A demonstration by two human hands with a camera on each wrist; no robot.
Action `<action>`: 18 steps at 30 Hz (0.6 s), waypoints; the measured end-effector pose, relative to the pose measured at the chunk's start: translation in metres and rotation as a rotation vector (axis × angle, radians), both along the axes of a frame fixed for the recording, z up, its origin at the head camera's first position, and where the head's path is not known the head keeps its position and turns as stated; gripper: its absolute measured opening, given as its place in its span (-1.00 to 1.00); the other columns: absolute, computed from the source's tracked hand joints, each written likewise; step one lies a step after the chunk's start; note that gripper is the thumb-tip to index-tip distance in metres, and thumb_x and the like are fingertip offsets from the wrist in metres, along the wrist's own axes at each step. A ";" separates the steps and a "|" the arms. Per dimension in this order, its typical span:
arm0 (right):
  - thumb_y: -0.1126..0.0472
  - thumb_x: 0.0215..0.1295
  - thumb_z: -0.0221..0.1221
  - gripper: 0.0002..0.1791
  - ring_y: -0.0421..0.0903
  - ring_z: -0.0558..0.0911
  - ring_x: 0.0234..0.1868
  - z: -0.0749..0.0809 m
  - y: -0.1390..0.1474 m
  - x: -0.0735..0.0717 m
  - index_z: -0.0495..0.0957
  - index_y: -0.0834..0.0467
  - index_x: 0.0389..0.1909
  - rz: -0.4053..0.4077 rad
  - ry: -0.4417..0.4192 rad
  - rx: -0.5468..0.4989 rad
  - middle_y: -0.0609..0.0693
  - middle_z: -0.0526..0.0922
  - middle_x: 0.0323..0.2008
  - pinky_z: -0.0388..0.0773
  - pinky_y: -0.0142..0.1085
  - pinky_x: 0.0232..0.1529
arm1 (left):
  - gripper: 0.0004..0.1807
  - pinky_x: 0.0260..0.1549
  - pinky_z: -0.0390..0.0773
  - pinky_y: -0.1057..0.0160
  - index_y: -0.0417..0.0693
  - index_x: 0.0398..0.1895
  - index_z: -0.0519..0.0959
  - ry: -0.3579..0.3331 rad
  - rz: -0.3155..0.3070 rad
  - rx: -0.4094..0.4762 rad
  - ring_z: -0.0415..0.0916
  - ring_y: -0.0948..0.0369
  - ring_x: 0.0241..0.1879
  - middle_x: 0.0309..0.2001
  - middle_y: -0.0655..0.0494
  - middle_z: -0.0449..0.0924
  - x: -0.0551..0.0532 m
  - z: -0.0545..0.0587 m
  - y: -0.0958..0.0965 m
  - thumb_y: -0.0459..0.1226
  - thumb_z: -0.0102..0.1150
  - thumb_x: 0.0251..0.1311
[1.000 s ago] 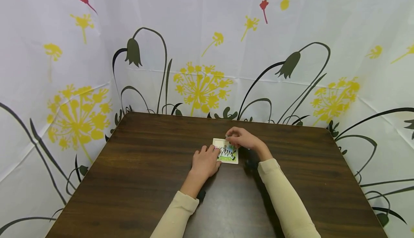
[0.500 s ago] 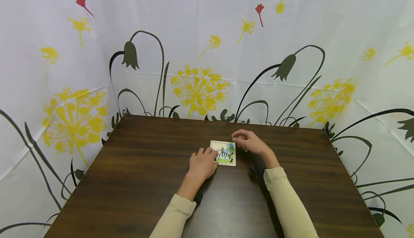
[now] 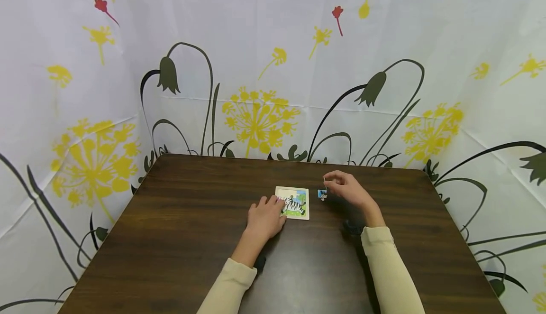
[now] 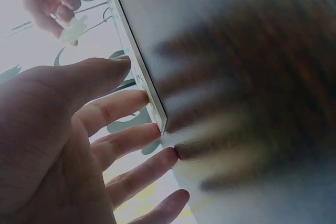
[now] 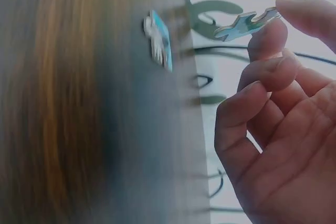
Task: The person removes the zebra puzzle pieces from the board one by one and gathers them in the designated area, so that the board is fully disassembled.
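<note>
Teal piece (image 5: 242,27) between right fingers (image 5: 269,39)

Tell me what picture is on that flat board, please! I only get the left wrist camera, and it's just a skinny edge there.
Observer: A zebra; the head view shows it on the board.
Operator: Ooh! Is anything lying loose nearby?
Observer: Yes, a small loose piece lies on the table, beside the board and not touching it.
Operator: And what colour is that pale thing held up high?
Observer: The right wrist view shows blue-green on the held piece, pinched by the right hand.
</note>
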State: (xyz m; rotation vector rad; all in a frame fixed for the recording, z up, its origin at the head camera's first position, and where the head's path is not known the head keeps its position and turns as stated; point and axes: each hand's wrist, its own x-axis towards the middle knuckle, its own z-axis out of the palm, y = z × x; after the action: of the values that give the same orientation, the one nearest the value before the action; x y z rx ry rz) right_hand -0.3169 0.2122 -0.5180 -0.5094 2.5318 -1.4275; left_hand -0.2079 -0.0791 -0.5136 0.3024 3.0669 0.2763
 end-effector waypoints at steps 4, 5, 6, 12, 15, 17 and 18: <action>0.12 0.60 0.25 -0.56 -0.13 0.53 -0.39 -0.004 0.012 0.004 0.58 0.33 0.30 -0.020 0.027 0.051 0.03 0.63 -0.39 0.53 -0.28 -0.31 | -0.55 0.26 0.54 -0.27 0.16 0.38 0.59 -0.004 -0.008 0.011 0.45 -0.07 0.38 0.37 0.07 0.56 0.001 -0.001 0.000 0.01 0.28 0.52; 0.13 0.59 0.25 -0.57 -0.13 0.54 -0.39 -0.005 0.015 0.005 0.58 0.34 0.28 -0.024 0.033 0.069 0.05 0.64 -0.39 0.52 -0.29 -0.30 | -0.55 0.26 0.54 -0.27 0.16 0.37 0.59 -0.003 -0.007 0.015 0.45 -0.07 0.37 0.37 0.07 0.56 0.001 -0.001 0.000 0.01 0.29 0.51; 0.15 0.59 0.26 -0.58 -0.13 0.53 -0.40 -0.006 0.018 0.005 0.58 0.35 0.27 -0.027 0.037 0.087 0.06 0.64 -0.40 0.50 -0.28 -0.31 | -0.55 0.26 0.54 -0.28 0.16 0.37 0.59 -0.004 -0.006 0.017 0.45 -0.07 0.37 0.37 0.07 0.56 0.002 0.000 0.000 0.01 0.29 0.51; 0.19 0.55 0.28 -0.61 -0.14 0.46 -0.46 -0.008 0.026 0.005 0.58 0.35 0.22 -0.026 0.039 0.192 0.03 0.57 -0.46 0.40 -0.29 -0.36 | -0.54 0.28 0.51 -0.28 0.17 0.37 0.60 -0.010 0.015 0.015 0.46 -0.07 0.36 0.38 0.07 0.56 0.002 0.000 0.001 0.02 0.30 0.50; 0.20 0.53 0.30 -0.62 -0.15 0.43 -0.47 -0.009 0.025 0.005 0.59 0.36 0.20 -0.023 0.039 0.239 0.00 0.52 -0.48 0.38 -0.29 -0.38 | -0.54 0.28 0.51 -0.28 0.16 0.37 0.60 -0.012 0.019 0.015 0.45 -0.07 0.35 0.38 0.06 0.55 0.002 -0.001 0.001 0.01 0.30 0.49; 0.21 0.52 0.31 -0.63 -0.15 0.44 -0.47 -0.009 0.024 0.004 0.60 0.35 0.18 -0.019 0.043 0.266 -0.01 0.51 -0.49 0.39 -0.28 -0.38 | -0.54 0.28 0.51 -0.27 0.15 0.37 0.60 -0.010 0.018 0.015 0.46 -0.07 0.35 0.38 0.06 0.55 0.003 0.000 0.002 0.01 0.30 0.50; 0.22 0.51 0.32 -0.64 -0.15 0.44 -0.47 -0.010 0.024 0.005 0.61 0.34 0.17 -0.021 0.042 0.275 -0.02 0.51 -0.49 0.39 -0.28 -0.38 | -0.54 0.28 0.51 -0.27 0.15 0.37 0.59 -0.011 0.018 0.014 0.45 -0.07 0.35 0.38 0.06 0.55 0.003 0.000 0.002 0.01 0.29 0.50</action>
State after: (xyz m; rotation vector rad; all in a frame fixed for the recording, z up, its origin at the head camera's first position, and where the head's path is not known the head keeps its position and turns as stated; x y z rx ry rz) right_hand -0.3123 0.2359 -0.5280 -0.4685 2.7142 -1.0597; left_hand -0.2053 -0.0769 -0.5135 0.2725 3.0600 0.3001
